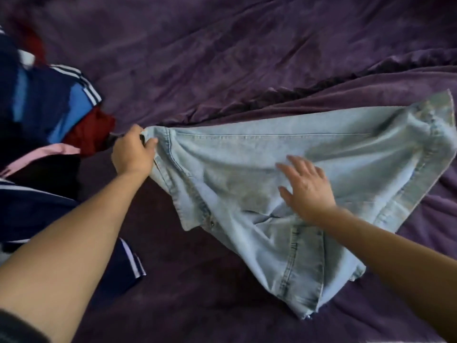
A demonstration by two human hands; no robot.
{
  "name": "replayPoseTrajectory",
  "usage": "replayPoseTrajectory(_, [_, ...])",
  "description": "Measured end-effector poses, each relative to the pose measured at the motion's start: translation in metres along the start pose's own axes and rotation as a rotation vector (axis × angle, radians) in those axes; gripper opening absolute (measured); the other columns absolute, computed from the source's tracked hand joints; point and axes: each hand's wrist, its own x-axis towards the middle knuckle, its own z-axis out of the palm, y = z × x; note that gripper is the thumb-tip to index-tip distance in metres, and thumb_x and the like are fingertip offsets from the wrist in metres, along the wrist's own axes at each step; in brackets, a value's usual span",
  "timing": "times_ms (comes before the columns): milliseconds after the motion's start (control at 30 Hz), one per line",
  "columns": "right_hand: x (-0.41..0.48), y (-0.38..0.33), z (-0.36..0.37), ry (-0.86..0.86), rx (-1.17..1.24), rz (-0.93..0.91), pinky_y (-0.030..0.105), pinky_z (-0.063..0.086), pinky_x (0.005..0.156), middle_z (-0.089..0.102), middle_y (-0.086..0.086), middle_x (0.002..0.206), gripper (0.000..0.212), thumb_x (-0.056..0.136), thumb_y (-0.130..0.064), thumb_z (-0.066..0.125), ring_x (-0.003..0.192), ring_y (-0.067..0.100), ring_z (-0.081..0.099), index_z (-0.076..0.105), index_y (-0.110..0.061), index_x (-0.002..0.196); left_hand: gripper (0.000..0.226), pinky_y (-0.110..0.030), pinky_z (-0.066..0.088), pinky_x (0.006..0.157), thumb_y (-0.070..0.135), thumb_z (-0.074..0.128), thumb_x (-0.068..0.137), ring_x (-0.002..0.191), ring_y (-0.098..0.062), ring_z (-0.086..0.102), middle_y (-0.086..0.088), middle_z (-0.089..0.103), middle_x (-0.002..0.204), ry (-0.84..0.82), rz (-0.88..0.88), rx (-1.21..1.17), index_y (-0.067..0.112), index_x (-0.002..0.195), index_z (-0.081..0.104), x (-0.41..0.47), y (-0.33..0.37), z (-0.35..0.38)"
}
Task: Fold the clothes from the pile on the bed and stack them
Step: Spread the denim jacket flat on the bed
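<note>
A light blue denim garment (247, 159) lies spread on the purple bed cover (197, 58), reaching from the middle to the right edge. My left hand (132, 152) pinches its left corner, next to the clothes pile. My right hand (306, 186) lies flat on the middle of the denim with fingers spread. The pile (49, 115) at the left holds navy pieces with white stripes, a light blue panel, dark red, pink and black fabric.
A navy piece with white stripes (128, 263) lies under my left forearm near the front. A thick fold of the purple cover (321, 85) runs diagonally behind the denim. Bare purple cover extends across the back and the front centre.
</note>
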Motion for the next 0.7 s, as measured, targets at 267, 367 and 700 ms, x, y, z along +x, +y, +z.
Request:
replayPoseTrajectory(267, [-0.042,-0.086,0.058,-0.013,0.045,0.059,0.052,0.038,0.1,0.045,0.017,0.143,0.044,0.083,-0.026,0.067,0.136,0.036,0.037,0.059,-0.013,0.125,0.059,-0.051,0.034,0.104,0.025,0.066,0.083,0.133,-0.04,0.033,-0.021,0.036,0.145,-0.129,0.369,0.058,0.013,0.136,0.043,-0.073,-0.041,0.039])
replayPoseTrajectory(367, [-0.102,-0.084,0.064,0.028,-0.016,-0.034,0.049,0.039,0.098,0.048,0.016,0.141,0.053,0.081,-0.047,0.062,0.134,0.035,0.041,0.06,-0.016,0.124,0.061,-0.053,0.025,0.112,0.016,0.069,0.077,0.141,-0.038,0.023,-0.018,0.031,0.15,-0.301,0.912,0.144,0.016,0.134,0.048,-0.128,-0.044,0.059])
replayPoseTrajectory(700, [-0.187,-0.002,0.035,-0.161,-0.164,0.347,0.051,0.044,0.09,0.061,0.009,0.129,0.08,0.044,-0.016,0.09,0.12,0.032,0.057,0.065,-0.015,0.12,0.071,-0.041,0.027,0.111,0.01,0.048,0.092,0.145,-0.027,0.013,-0.008,0.008,0.159,-0.593,0.865,0.548,0.025,0.151,0.012,-0.127,-0.05,0.074])
